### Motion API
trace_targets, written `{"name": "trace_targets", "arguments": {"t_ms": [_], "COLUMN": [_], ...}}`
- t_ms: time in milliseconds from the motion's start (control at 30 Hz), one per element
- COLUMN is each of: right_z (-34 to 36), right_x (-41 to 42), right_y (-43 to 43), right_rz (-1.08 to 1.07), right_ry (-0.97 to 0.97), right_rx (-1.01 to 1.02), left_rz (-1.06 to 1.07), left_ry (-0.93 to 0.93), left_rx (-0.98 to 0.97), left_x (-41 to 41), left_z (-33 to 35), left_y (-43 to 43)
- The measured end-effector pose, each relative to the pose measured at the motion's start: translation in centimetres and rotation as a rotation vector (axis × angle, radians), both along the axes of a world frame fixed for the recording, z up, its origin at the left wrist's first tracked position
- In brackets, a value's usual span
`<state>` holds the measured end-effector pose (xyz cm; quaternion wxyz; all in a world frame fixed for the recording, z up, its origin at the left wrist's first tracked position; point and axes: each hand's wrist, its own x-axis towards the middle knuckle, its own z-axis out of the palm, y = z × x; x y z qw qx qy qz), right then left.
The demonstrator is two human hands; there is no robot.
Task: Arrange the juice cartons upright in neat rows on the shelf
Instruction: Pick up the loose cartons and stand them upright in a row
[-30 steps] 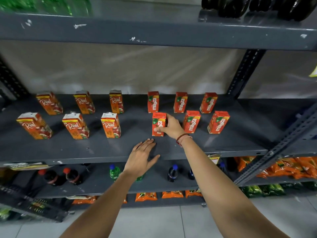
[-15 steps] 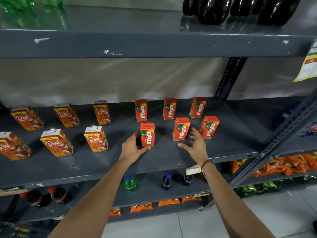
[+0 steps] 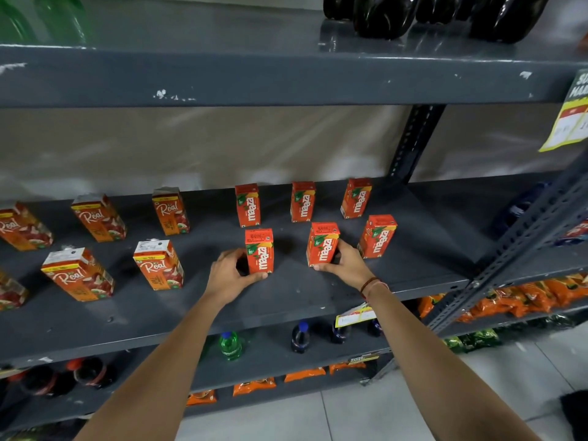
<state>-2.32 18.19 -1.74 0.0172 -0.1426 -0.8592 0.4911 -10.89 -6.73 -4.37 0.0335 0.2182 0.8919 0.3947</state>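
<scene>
Grey metal racking fills the view, and the middle shelf carries the juice cartons in two rows, front and back, each standing upright with its face turned outward so the label reads from the aisle. On the person's left side stand the wider cartons marked "Real", well apart from one another. To the right stand six slimmer red cartons marked "maaza", three at the back and three in front.

Both hands are busy in the front row. The left hand wraps the left side of the first front carton, thumb along its lower front edge. The right hand grips the right side of the middle front carton, thumb at its base. Holding them low probably lets the person slide and square them without tipping. The third front carton stands untouched, turned slightly off line.

A yellow tag hangs at far right; its writing is too cut off to read. Small bottles stand on the shelf below.
</scene>
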Motion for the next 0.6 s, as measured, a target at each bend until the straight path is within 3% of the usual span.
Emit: {"name": "trace_targets", "arguments": {"t_ms": [600], "right_z": [-0.05], "right_x": [-0.02], "right_y": [-0.04], "right_rz": [0.022], "right_ry": [0.004], "right_rx": [0.038], "left_rz": [-0.008], "left_ry": [-0.047], "left_rx": [0.013], "left_x": [-0.31], "left_z": [-0.09], "left_y": [-0.05]}}
